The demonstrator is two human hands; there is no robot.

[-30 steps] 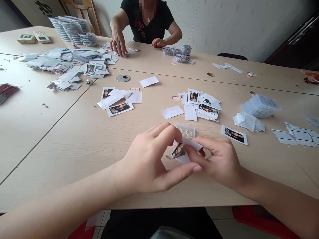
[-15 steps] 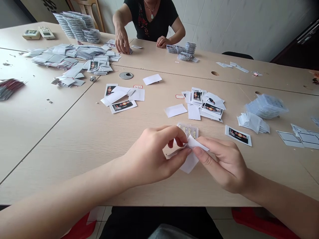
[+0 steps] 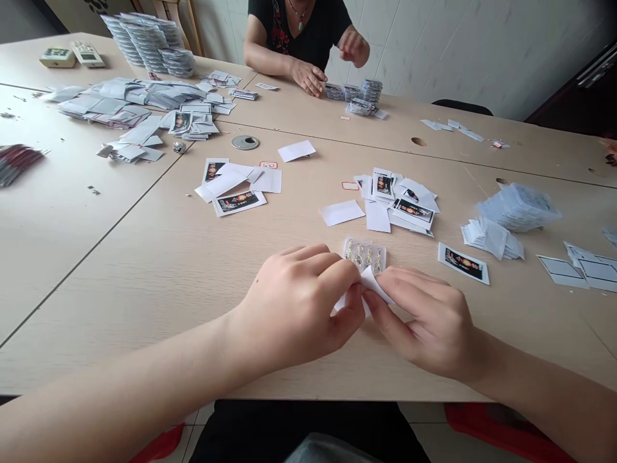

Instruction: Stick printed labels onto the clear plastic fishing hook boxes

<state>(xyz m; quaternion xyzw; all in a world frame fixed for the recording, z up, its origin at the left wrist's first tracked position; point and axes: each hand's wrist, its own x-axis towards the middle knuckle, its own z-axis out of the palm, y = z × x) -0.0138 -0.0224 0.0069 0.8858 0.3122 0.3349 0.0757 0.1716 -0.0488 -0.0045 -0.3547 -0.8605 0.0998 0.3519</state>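
Observation:
Close in front of me, my left hand [image 3: 301, 302] and my right hand [image 3: 429, 318] meet over a small white paper card [image 3: 375, 285]. My right thumb and fingers pinch the card, its upper corner showing between my hands. The fingertips of my left hand are pressed together on its left side, partly hidden. Just beyond my fingers lies a small clear plastic pack [image 3: 365, 253] with several gold-coloured hook-like pieces in it. To the right is a single card with a black printed panel [image 3: 463, 263]. Behind the pack a heap of printed and white cards [image 3: 400, 200] is spread.
Clear plastic sleeves [image 3: 519, 206] and small white packets [image 3: 491, 238] sit at the right. More cards [image 3: 238, 188] lie left of centre. Large piles of packets [image 3: 130, 103] and tall stacks [image 3: 149, 42] stand far left. Opposite, a person in black [image 3: 301, 38] sits beside small stacks [image 3: 371, 90].
My left hand has turned, its fingers curling down over the card, and the card has shifted slightly. The person opposite has drawn an arm back from the left and raised the other hand.

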